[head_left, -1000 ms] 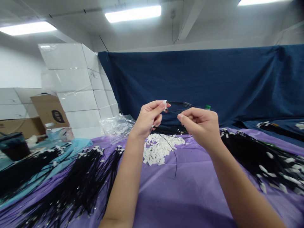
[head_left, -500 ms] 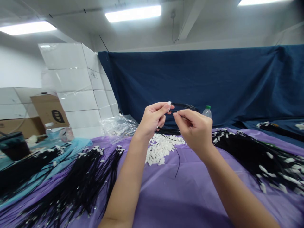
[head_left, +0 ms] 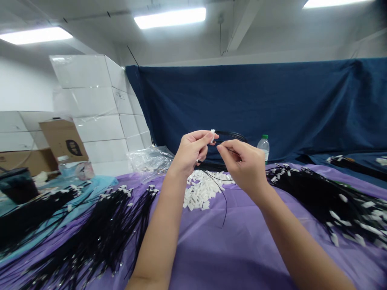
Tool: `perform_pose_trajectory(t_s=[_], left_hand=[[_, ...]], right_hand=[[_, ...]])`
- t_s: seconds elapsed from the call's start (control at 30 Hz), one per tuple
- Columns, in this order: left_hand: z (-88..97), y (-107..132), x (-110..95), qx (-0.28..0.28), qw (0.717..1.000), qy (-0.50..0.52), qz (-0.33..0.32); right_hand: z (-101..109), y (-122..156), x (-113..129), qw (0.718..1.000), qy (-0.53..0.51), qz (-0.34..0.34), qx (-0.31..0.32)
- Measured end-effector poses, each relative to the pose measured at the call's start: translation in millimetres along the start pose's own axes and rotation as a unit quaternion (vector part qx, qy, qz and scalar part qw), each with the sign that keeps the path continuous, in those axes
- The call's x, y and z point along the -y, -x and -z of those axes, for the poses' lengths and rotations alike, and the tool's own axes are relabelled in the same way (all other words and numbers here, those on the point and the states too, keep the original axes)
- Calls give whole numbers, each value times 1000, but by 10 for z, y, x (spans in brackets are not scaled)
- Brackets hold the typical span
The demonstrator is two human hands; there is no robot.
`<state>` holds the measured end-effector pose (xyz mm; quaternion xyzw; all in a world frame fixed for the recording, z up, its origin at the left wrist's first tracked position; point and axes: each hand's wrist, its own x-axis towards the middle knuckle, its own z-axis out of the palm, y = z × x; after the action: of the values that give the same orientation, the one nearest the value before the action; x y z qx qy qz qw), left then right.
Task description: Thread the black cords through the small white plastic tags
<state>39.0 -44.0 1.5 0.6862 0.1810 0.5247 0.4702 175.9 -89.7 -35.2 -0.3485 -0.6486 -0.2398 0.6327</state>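
Note:
Between thumb and forefinger, my left hand (head_left: pixel 195 149) pinches a small white plastic connector housing (head_left: pixel 213 135). Black wires (head_left: pixel 231 135) run from the housing off to the right, behind my other hand. My right hand (head_left: pixel 244 161) is closed in a pinch on a thin black wire, whose tip lies close to the connector's lower part; whether it is inside I cannot tell. More black wire hangs below my left hand, one loose end curving down over the purple cloth (head_left: pixel 211 249). A pile of white connector housings (head_left: pixel 199 191) lies below and behind both hands.
Bundles of black wires with white ends lie at the left (head_left: pixel 99 225) and right (head_left: pixel 320 197). Clear plastic bags (head_left: pixel 151 159) and stacked white boxes (head_left: pixel 96 129) stand back left. A green-capped bottle (head_left: pixel 264 147) is behind my right hand, before a dark blue curtain (head_left: pixel 254 96).
Both hands have shifted slightly left together, the connector and wires moving with them. More of the green-capped bottle shows now. Both pinches stay closed.

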Motion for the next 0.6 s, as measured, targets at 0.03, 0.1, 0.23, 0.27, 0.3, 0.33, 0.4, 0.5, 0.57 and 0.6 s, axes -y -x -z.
perform_pose_trajectory(t_s=[0.03,0.1,0.23,0.27,0.3,0.33,0.4,0.5,0.57,0.6], left_hand=[[10,-11,3,-6,1000,8,5],[37,-36,14,-22,999,32,17],[132,-88,39,-52,994,86,36],[163,-100,43,-58,992,105,44],[195,-111,46,-63,988,129,54],[228,-121,46,-69,983,159,67],[293,-142,43,-70,966,230,97],[381,-170,38,-60,937,319,131],[425,-185,40,-65,923,353,139],[442,-191,42,-73,918,364,141]], right_hand=[[8,-6,6,1000,3,-1,-4],[33,-21,25,1000,8,2,-25],[94,-45,66,998,13,23,-62],[105,-49,72,997,12,28,-65],[114,-52,74,997,11,33,-67],[121,-53,72,997,9,41,-67],[132,-52,57,996,-1,70,-62],[156,-45,23,990,-53,129,9],[177,-38,13,977,-93,144,129],[184,-33,15,964,-102,142,200]])
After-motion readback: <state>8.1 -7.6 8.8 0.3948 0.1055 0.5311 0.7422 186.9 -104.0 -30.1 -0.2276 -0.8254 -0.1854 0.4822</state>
